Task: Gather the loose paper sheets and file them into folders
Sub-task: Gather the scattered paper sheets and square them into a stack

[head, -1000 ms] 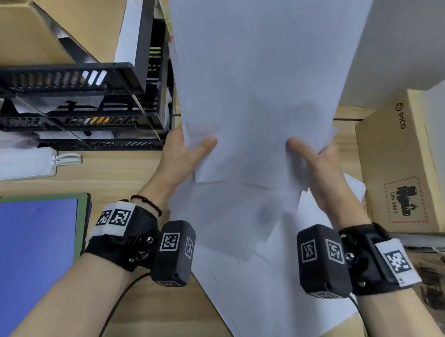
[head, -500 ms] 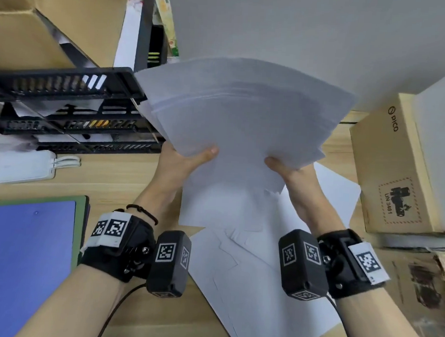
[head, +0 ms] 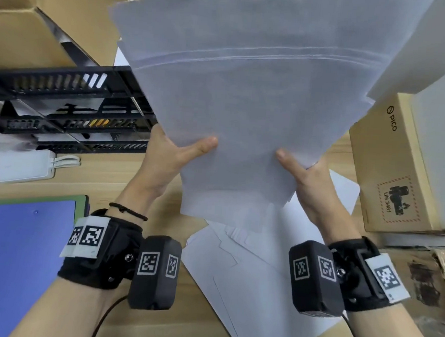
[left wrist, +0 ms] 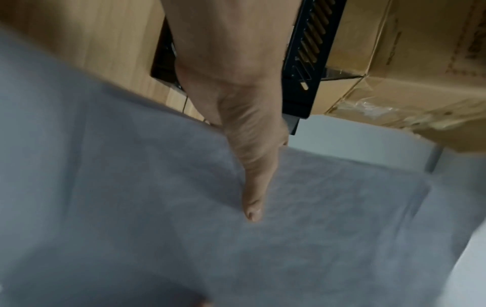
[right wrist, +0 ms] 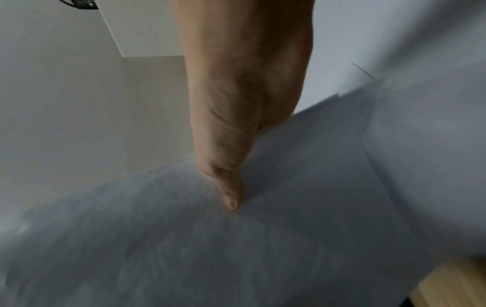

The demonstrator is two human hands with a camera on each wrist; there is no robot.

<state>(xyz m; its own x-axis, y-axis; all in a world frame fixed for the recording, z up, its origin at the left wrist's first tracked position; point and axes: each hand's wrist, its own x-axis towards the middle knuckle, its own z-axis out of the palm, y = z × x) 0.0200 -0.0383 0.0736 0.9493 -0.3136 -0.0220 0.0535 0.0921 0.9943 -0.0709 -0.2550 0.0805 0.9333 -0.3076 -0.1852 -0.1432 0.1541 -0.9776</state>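
A stack of white paper sheets [head: 247, 91] is held upright above the wooden desk, fanned slightly at its far edge. My left hand [head: 170, 152] grips its left lower side, thumb on the near face and fingers hidden behind. My right hand [head: 304, 173] grips the right lower side the same way. The wrist views show each thumb pressed on the paper stack [left wrist: 289, 228] [right wrist: 263, 238]. More loose sheets [head: 261, 275] lie on the desk below. A blue folder [head: 15, 260] lies flat at the left over a green one.
A black tiered paper tray [head: 63, 106] stands at the back left with cardboard boxes [head: 29, 26] above it. A brown PICO box [head: 391, 165] sits at the right. A white charger [head: 23, 166] lies left of centre on the wooden desk [head: 98, 181].
The stack tipped away and down half a second ago, then swung back upright and closer to the camera. Both hands kept their grip on its lower edge.
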